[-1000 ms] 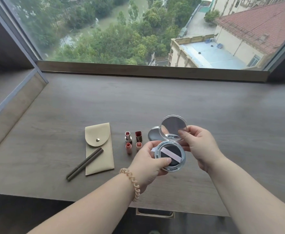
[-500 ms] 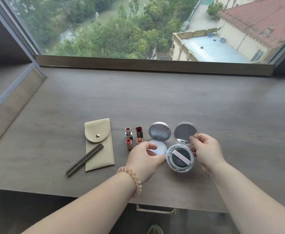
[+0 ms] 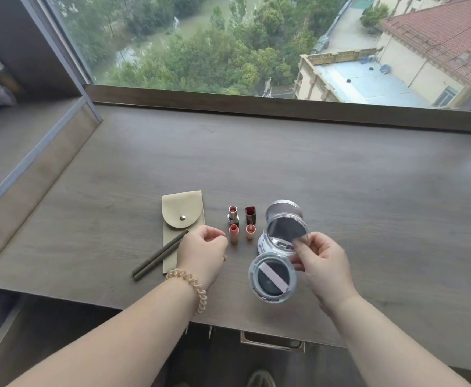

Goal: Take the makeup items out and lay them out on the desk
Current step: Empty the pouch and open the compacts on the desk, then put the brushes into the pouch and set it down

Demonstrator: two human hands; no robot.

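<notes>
Hanging open above the front part of the desk (image 3: pixel 340 191), the cushion compact (image 3: pixel 273 277) shows its dark puff with a pale strap, its mirrored lid (image 3: pixel 286 230) tipped up. The right hand (image 3: pixel 322 263) reaches in from the lower right and pinches the lid's edge between thumb and fingers. Behind it another round compact (image 3: pixel 280 212) lies open on the desk. The left hand (image 3: pixel 202 252) hovers loosely curled, holding nothing, beside four small lipsticks (image 3: pixel 241 223). Further left lie a beige pouch (image 3: pixel 182 224) and a slim brown pencil (image 3: pixel 160 255) across it.
</notes>
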